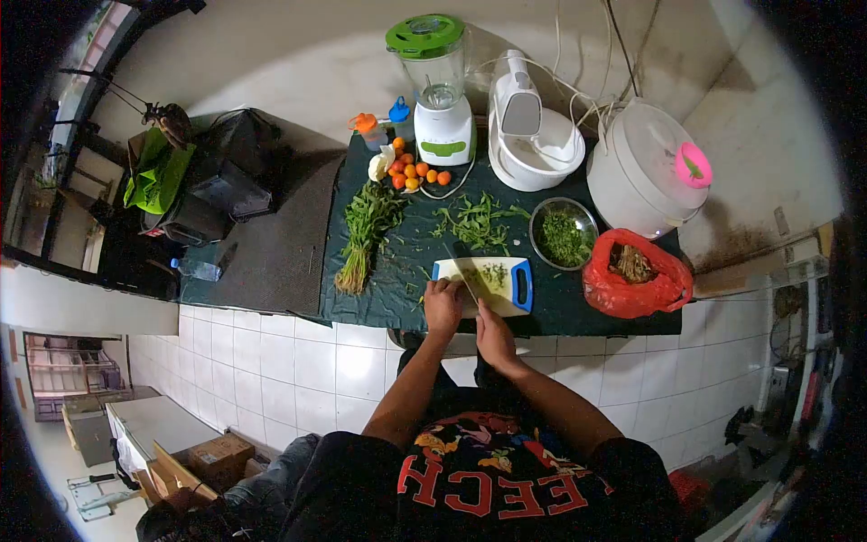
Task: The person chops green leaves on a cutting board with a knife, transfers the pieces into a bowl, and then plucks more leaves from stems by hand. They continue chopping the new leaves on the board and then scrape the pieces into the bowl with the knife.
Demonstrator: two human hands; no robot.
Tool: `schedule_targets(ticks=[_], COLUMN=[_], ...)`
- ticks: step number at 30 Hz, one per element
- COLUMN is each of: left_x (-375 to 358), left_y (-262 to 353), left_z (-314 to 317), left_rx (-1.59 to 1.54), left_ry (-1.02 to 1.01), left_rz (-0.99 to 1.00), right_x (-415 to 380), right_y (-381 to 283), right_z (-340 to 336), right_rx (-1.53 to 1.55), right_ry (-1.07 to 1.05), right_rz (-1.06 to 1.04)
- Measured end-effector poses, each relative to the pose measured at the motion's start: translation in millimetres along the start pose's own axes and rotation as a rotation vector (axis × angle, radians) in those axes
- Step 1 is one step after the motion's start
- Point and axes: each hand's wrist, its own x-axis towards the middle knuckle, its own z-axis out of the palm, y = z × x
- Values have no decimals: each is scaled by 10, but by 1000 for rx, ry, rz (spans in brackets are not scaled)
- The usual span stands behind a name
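My right hand point(494, 334) is wrapped round the handle of a knife point(470, 282), whose blade slants up and left across the cutting board point(517, 309). The board is white with blue ends. On it, right of the blade, lie finely chopped greens point(493, 275). My left hand point(442, 307) rests at the board's left end beside the blade, its fingers curled together; what they hold, if anything, is hidden. Loose leafy greens point(474, 222) are spread just behind the board. To the right stands a metal bowl point(535, 242) of cut greens point(565, 238).
A bundle of leafy stems point(363, 237) lies left on the dark green tablecloth point(406, 257). Small tomatoes point(412, 172), a blender point(444, 126) and a white stand mixer point(535, 158) line the back. A red plastic bag point(623, 294) and a large white container point(637, 172) stand right.
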Motion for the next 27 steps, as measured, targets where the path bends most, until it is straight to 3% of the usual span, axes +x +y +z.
schedule_targets(ticks=[1, 3, 7, 16, 22, 27], left_x=[10, 5, 21, 42, 47, 24], left_y=[-48, -109, -15, -63, -54, -19], left_z=[50, 104, -9, 25, 63, 43], left_rx=[1, -30, 32, 180, 243, 188], left_ry=[-2, -40, -41, -98, -203, -92], left_rz=[-5, -79, -48, 112, 31, 9], right_x=[80, 62, -86, -96, -13, 194], right_y=[-47, -97, -45, -107, -44, -94], right_z=[-40, -90, -106, -51, 41, 53], right_rx=[1, -80, -66, -104, -35, 30], right_ry=[-5, -175, -166, -192, -86, -86], right_rz=[2, 221, 133, 170, 94, 166])
